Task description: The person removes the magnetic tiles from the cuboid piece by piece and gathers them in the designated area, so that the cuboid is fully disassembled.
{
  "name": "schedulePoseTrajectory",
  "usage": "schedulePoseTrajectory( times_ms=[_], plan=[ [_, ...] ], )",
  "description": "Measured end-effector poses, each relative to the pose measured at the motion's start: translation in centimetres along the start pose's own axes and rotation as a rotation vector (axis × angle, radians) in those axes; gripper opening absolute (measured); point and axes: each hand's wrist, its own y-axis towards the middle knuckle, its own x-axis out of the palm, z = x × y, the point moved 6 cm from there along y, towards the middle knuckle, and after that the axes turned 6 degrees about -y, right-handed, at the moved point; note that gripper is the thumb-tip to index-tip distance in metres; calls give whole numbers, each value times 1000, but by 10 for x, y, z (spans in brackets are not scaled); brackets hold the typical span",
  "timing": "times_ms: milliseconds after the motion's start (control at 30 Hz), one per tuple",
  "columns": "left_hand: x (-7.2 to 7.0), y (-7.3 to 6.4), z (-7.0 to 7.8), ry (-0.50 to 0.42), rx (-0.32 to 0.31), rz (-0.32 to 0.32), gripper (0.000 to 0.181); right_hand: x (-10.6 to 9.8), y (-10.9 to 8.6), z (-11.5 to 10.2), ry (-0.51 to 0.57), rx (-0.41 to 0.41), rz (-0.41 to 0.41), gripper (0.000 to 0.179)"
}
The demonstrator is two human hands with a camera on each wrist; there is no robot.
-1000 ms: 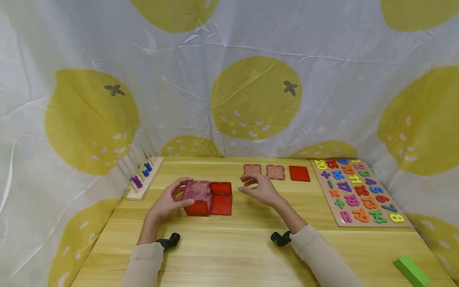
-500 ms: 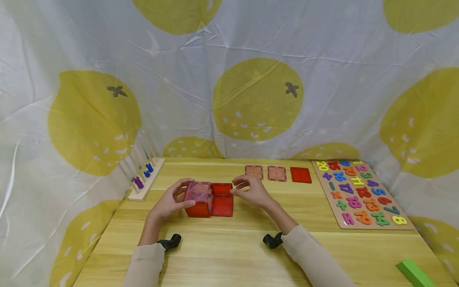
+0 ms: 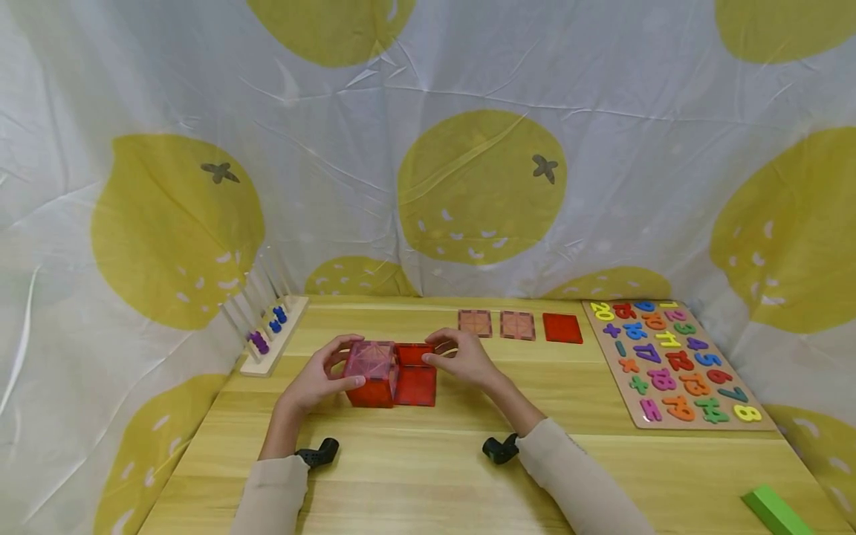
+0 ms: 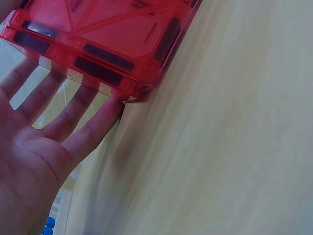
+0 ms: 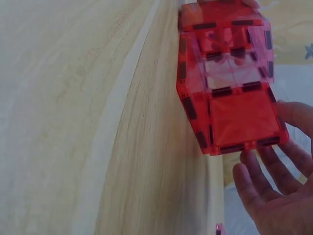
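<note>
A cube of translucent red magnetic tiles [image 3: 370, 360] stands on the table in the head view, its top paler pink. My left hand [image 3: 314, 380] holds it from the left, thumb at the front and fingers around the far side. In the left wrist view, fingertips touch the lower edge of its red side [image 4: 117, 36]. Joined to the cube's right are a flat red tile [image 3: 416, 388] and an upright back tile [image 3: 411, 355]. My right hand [image 3: 464, 362] pinches that back tile near its right edge. The right wrist view shows the thumb and fingers on either side of the back tile [image 5: 244, 117].
Two pale pink tiles [image 3: 474, 323] and a red tile [image 3: 563, 328] lie behind, toward the right. A number puzzle board [image 3: 618, 383] lies at the right, with a green block [image 3: 776, 510] nearer. At the left stands a peg rack [image 3: 270, 357] with small beads. A lemon-print curtain [image 3: 361, 171] hangs behind.
My right hand has moved left to the upright back tile and now pinches it. My left hand stays on the cube.
</note>
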Motion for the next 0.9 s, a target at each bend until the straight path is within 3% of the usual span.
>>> schedulePoseTrajectory(
  times_ms=[500, 900],
  plan=[
    [-1, 1, -3, 3, 14, -11, 70, 17, 7, 7, 2, 68, 45, 21],
    [-1, 2, -1, -5, 25, -25, 69, 11, 7, 12, -46, 34, 68, 18]
  ],
)
